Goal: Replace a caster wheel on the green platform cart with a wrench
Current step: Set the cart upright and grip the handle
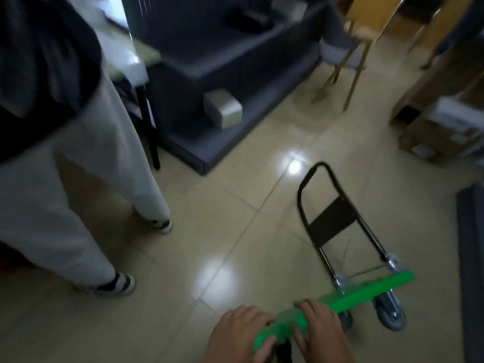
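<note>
Left hand, right hand around blurred green cart, wrists cropped.

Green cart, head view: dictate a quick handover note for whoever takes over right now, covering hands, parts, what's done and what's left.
Left hand and right hand both grip the near edge of the green platform cart, which seems tipped up on edge.
Its black handle lies out on the tiles. Caster wheels show at the far end.
No wrench is in view.
Done: cart tipped for access.
Left: fetch the wrench, unbolt the caster, fit the new one.
A second person stands to the left.
</note>
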